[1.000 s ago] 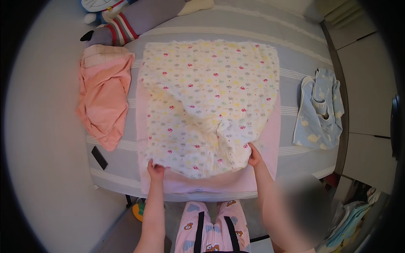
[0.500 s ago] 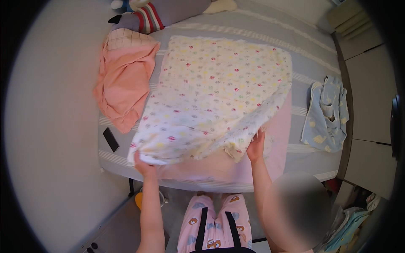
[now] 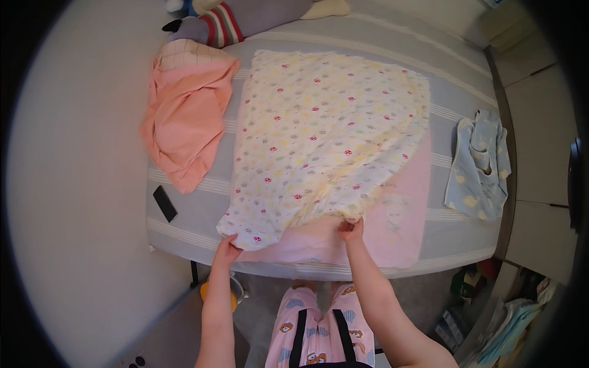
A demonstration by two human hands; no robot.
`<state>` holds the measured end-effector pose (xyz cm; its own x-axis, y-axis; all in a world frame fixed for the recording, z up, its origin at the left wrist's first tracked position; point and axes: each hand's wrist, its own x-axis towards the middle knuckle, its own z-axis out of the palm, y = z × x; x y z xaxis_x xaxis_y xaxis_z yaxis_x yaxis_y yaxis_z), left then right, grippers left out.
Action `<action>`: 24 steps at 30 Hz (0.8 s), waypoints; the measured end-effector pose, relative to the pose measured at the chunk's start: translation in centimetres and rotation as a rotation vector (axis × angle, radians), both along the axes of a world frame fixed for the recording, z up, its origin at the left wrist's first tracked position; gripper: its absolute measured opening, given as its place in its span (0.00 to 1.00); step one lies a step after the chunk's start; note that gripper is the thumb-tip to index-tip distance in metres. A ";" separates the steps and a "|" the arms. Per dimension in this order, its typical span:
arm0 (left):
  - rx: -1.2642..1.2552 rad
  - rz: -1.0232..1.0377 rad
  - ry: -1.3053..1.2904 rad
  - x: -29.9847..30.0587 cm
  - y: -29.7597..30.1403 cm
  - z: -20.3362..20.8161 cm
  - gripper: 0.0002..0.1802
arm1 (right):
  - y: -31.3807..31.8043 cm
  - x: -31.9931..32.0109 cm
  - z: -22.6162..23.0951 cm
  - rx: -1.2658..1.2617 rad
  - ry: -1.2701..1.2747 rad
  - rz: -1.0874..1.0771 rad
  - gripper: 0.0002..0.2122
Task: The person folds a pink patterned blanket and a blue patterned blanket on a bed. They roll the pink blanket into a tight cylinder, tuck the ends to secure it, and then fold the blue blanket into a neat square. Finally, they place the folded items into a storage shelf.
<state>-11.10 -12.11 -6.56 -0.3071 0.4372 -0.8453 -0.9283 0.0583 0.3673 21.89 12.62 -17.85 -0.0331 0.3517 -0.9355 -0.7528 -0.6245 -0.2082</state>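
Note:
A cream baby blanket (image 3: 313, 122) with small red, yellow and grey prints lies over a pink sheet (image 3: 399, 202) on the bed. My left hand (image 3: 229, 250) is closed on the blanket's near left corner, close to the bed's front edge. With its fingers bunched, my right hand (image 3: 350, 229) pinches the near edge of the blanket further right, above the bare part of the pink sheet. Between my hands the near edge is folded and slants. On the right the pink sheet shows past the blanket.
A peach cloth (image 3: 187, 116) and a black phone (image 3: 164, 203) lie on the bed to the left. Light-blue patterned clothing (image 3: 478, 165) is at the right. A grey stuffed toy (image 3: 264, 18) rests at the far end. Cabinets (image 3: 540, 147) stand along the right side.
My right hand has moved left and nearer, drawing the blanket's edge with it. My left hand has shifted slightly right and nearer. The blanket now lies flatter.

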 end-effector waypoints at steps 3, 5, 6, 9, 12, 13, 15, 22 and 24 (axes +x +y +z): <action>-0.027 -0.071 0.034 -0.1 0.1 0.7 0.25 | 3.8 0.4 2.1 -0.046 -0.077 -0.140 0.11; -0.122 -0.024 -0.031 -1.1 0.6 0.9 0.25 | 5.1 1.5 4.1 -0.171 0.002 -0.181 0.09; -0.102 -0.026 -0.021 -1.3 1.9 1.6 0.25 | 5.4 3.0 3.9 -0.219 0.108 -0.192 0.09; -0.020 0.012 -0.002 -1.1 4.0 3.9 0.26 | 4.1 4.1 5.3 -0.180 0.346 -0.054 0.06; 0.131 0.077 -0.016 0.0 4.4 5.8 0.28 | 3.4 4.2 7.3 -0.052 0.529 0.258 0.05; 0.090 0.018 0.040 0.6 3.9 4.9 0.27 | 3.9 5.0 6.9 -0.067 0.644 0.391 0.07; 0.018 -0.093 0.163 1.8 3.0 3.3 0.26 | 4.8 4.6 7.7 0.205 0.140 0.645 0.10; -0.424 0.311 1.183 0.0 -1.2 6.2 0.17 | 5.2 9.5 23.0 1.154 -1.603 0.477 0.08; -0.504 0.263 1.233 0.6 -1.7 5.6 0.17 | 1.4 14.0 20.8 1.240 -1.700 0.612 0.09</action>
<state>-10.52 -13.77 -1.00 -0.9996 -0.0237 -0.0118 -0.0185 0.3056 0.9520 35.92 14.05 2.98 0.0350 0.8967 0.4413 0.7115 0.2877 -0.6411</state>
